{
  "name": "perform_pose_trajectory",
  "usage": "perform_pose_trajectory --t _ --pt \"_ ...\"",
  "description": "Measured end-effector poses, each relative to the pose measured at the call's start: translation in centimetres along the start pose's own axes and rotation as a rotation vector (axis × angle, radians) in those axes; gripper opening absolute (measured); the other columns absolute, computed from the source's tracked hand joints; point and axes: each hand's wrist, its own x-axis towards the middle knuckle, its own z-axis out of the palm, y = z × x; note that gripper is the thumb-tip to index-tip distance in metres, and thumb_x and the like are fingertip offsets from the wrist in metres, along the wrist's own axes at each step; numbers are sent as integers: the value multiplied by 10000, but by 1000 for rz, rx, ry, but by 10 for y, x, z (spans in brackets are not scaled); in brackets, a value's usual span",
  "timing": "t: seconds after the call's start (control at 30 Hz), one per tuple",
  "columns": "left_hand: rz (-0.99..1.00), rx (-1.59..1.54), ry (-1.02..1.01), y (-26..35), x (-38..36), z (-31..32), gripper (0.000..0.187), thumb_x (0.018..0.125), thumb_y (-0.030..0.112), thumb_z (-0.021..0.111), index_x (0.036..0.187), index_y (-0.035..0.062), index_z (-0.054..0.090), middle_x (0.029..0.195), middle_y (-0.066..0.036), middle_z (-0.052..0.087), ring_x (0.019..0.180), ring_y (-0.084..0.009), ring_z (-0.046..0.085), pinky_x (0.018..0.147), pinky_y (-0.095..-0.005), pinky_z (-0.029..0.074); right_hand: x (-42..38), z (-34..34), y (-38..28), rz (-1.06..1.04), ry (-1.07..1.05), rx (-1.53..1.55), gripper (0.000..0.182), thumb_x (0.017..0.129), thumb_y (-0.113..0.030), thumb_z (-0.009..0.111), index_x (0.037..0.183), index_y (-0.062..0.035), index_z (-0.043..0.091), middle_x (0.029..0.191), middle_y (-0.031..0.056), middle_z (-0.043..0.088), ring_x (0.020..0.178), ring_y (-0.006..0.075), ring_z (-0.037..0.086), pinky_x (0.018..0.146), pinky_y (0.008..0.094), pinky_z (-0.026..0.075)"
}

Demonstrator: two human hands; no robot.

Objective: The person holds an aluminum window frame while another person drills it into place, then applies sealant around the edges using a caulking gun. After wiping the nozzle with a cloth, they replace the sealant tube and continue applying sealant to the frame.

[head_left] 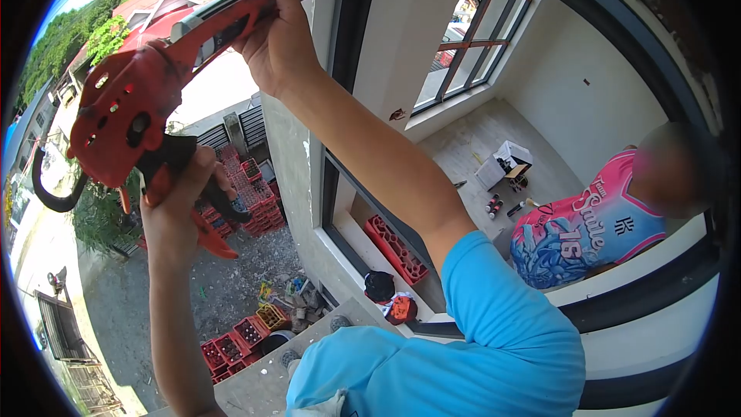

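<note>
Red caulking gun [154,69] held up high against the dark window frame [351,46], tip at the top corner. Right hand [279,38] wrapped round the barrel, left hand [179,193] squeezed on the trigger. No finished line visible; sealing seemingly just begun.

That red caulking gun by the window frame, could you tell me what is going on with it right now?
A person in a blue shirt holds the red caulking gun up outdoors, high above a yard. The left hand grips its handle and trigger, and the right hand steadies the barrel, whose tip meets the dark window frame. Inside the room, another person in a pink jersey stands beyond the opening. Red crates are stacked on the ground below.
</note>
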Motion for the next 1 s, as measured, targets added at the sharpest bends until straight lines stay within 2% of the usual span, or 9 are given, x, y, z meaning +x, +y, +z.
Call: perform_pose_trajectory --t 0.07,0.17,0.27,0.37,0.47,1.0 --pt "-13 7 5 2 2 3 195 901 185 618 986 18 564 725 -76 589 643 -169 586 584 -293 474 3 -3 -2 10 6 -8 341 933 -372 545 1078 -70 483 1018 91 624 942 211 647 875 422 531" --pt "-4 19 -51 1 4 -2 196 898 174 606 1000 12 564 793 -94 601 730 -188 597 671 -323 484 4 -3 0 12 20 -6 325 936 -366 541 1071 -75 486 1015 86 626 942 208 648 868 418 535" --pt "130 -136 -128 -3 6 2 186 827 66 616 1000 3 598 889 -112 634 857 -209 632 810 -349 503 4 0 4 13 45 5 288 941 -347 531 1052 -86 487 980 68 628 903 188 650 823 406 547" --pt "151 -448 -175 -11 7 9 352 767 2 571 1118 -13 539 1058 -157 592 1010 -258 593 940 -402 462 7 0 4 44 54 14 240 947 -321 515 1040 -103 475 932 42 614 835 152 643 752 392 561" --pt "149 -459 -260 -12 14 8 430 746 -3 554 1170 -32 490 1116 -178 558 1034 -283 580 968 -435 453 14 0 5 57 71 -1 245 949 -316 511 1044 -94 470 933 48 610 833 157 643 742 390 568" --pt "69 -334 -133 -14 43 -3 299 806 70 635 1067 -40 539 906 -137 614 854 -232 622 834 -390 496 31 -22 21 50 105 79 269 947 -306 523 1090 -82 478 999 52 618 899 146 641 816 381 556"
